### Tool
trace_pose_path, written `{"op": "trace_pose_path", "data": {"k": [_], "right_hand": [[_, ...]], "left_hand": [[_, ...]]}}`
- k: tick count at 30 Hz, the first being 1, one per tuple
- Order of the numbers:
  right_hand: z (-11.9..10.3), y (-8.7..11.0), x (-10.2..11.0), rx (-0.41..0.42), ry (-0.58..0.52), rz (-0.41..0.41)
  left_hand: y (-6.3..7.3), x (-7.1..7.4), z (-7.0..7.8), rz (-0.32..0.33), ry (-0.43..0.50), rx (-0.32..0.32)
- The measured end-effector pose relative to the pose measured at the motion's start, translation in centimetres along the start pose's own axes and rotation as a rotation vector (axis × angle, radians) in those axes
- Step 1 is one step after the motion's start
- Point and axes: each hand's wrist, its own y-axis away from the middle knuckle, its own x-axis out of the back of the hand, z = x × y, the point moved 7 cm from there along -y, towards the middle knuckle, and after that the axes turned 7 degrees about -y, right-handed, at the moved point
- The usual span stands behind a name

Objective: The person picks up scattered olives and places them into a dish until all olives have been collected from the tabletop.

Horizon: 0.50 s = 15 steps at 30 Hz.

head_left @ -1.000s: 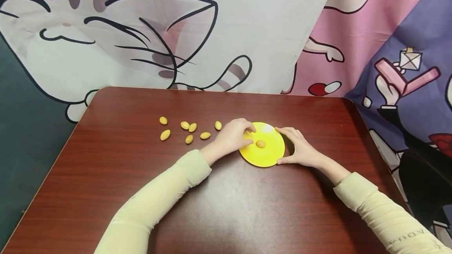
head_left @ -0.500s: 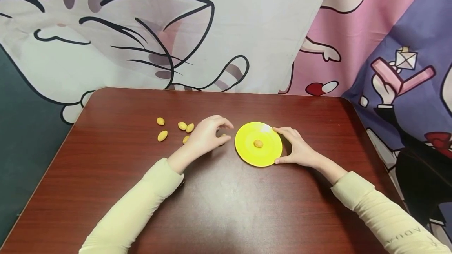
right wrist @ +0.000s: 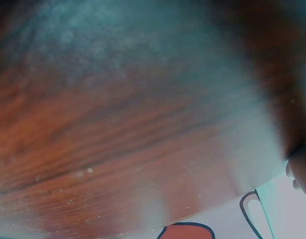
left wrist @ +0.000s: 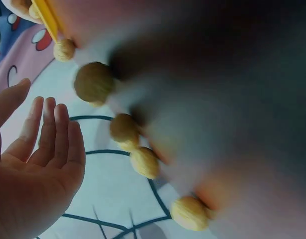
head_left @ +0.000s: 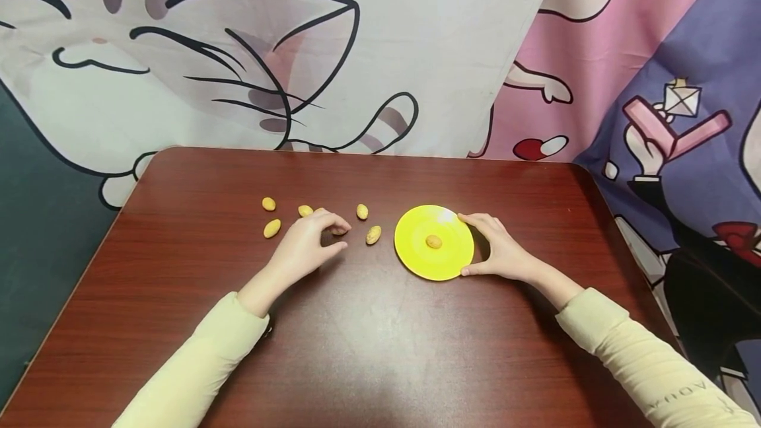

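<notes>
My left hand (head_left: 305, 243) hovers low over the table with thumb and fingers apart, holding nothing. In the left wrist view, the fingers (left wrist: 62, 134) are nearly straight. Around it lie small yellow oval nuts with wrinkled shells: one nut (head_left: 271, 228) to its left, another nut (head_left: 362, 212) and a third nut (head_left: 373, 235) to its right. The hand hides some others. My right hand (head_left: 505, 249) grips the right rim of a yellow plate (head_left: 410, 259) between thumb and fingers. A single nut (head_left: 434, 242) lies mid-plate. The right wrist view catches mostly blurred tabletop.
The brown wooden table (head_left: 368, 349) has its far edge against a white curtain (head_left: 452, 51) printed with a cartoon cat. A pink and purple printed cloth (head_left: 648, 38) hangs at the right. A dark object (head_left: 707, 309) stands beyond the table's right edge.
My left hand has moved left from over the plate to the scattered nuts. A nut between them, formerly covered by that hand, is now visible. My right hand stays on the plate's rim.
</notes>
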Motion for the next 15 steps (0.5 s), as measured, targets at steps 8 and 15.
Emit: {"op": "trace_pose_path", "data": {"k": [8, 15], "right_hand": [[-0.1, 0.0, -0.1, 0.005, 0.004, 0.003], [-0.2, -0.1, 0.0, -0.023, -0.007, -0.011]], "left_hand": [[2.0, 0.7, -2.0, -0.023, -0.025, 0.032], [3.0, 0.9, -3.0, -0.059, -0.088, 0.015]]}}
